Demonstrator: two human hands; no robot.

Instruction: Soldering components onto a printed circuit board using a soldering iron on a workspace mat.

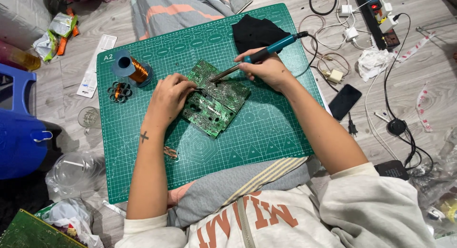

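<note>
We saw a pale grey wooden floor [428, 62] around the green cutting mat [266, 138]. Left of the mat stood a blue plastic stool [16, 129]. Right of the mat lay a black power strip [378, 19], white chargers and tangled cables. The light was soft and even.

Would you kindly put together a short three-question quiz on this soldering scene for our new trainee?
1. True or false: the right hand holds the soldering iron.
2. What does the left hand rest on? A) the circuit board B) the copper wire spool C) the black phone
3. What colour is the cutting mat?

Key: 1 true; 2 A; 3 green.
</note>
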